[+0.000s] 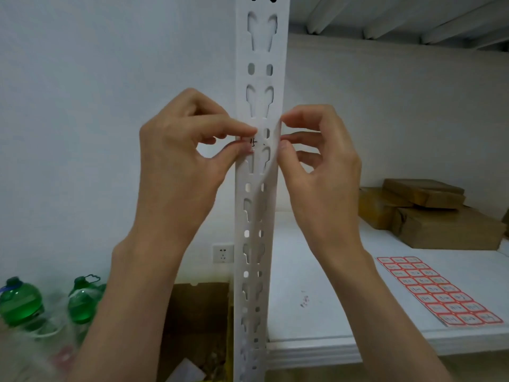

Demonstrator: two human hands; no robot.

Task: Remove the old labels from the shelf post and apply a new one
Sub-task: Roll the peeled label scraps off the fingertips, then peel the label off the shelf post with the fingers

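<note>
At mid-height of white shelf post (257,188), both hands meet. Left hand (181,155) pinches thumb and forefinger on post's left edge, over small label (253,142) with dark handwriting. Right hand (319,161) pinches post's right edge, fingertips (286,117) touching metal; what it grips, cannot tell. Label sheet (438,292), red-bordered, lies at front right of shelf board (316,312). Brown parcels (429,213) stacked toward board's back right. Green bottles (20,303) low left, beside post.

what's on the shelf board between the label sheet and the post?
Head view: the shelf board is bare white between the label sheet and the post, apart from a small dark smudge; the right forearm covers part.
</note>
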